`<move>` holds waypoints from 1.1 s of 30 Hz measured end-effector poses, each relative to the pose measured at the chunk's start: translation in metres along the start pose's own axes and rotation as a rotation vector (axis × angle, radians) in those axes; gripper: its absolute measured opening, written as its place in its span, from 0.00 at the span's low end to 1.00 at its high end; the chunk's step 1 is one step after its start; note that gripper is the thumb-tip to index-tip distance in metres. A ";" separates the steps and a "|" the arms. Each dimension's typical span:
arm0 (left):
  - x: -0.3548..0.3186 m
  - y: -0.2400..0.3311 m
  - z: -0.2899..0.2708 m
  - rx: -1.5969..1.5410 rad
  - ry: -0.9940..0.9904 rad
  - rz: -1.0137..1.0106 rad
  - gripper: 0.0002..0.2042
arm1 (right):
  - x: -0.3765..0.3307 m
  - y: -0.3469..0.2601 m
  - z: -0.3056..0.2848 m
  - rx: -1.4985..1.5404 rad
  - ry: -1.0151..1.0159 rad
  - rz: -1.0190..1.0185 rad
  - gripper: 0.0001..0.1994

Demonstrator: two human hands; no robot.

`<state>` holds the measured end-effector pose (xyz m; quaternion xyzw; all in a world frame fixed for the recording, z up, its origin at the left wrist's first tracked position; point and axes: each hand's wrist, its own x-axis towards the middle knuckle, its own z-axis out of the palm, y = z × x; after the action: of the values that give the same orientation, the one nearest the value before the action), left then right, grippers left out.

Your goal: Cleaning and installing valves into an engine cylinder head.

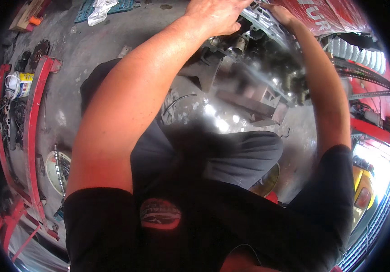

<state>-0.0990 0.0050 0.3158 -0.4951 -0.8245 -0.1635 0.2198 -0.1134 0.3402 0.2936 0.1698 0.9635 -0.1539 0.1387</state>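
At the top edge, a silver metal engine casting with many openings lies between my two hands, over a dark engine. My left hand grips its left side, thumb bent down and fingertips partly cut off by the frame. On its far right side, my right hand has its fingers curled over the rim. A shiny round metal part shows just below my left hand. The engine's lower part is blurred, and a rusty metal stand is under it.
A red metal frame stands at left, beside a bowl with a camshaft-like shaft. A white cloth lies on a blue tray at top left. Red sheeting and shelving are at right. My bent legs are below the stand.
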 end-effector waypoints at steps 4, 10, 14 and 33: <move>0.005 0.008 0.005 -0.032 -0.017 -0.079 0.39 | -0.018 -0.022 0.001 -0.093 -0.016 -0.055 0.27; 0.003 0.019 0.008 0.028 0.011 -0.145 0.36 | -0.022 -0.025 0.002 -0.069 -0.022 -0.056 0.25; 0.006 0.023 0.023 0.040 0.002 -0.195 0.30 | -0.018 -0.018 0.005 0.021 -0.005 -0.001 0.23; 0.006 0.032 0.026 0.124 0.012 -0.287 0.23 | 0.011 0.006 0.014 0.199 -0.062 -0.118 0.26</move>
<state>-0.0785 0.0365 0.2981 -0.3567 -0.8940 -0.1447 0.2292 -0.1177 0.3439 0.2762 0.1208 0.9470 -0.2619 0.1417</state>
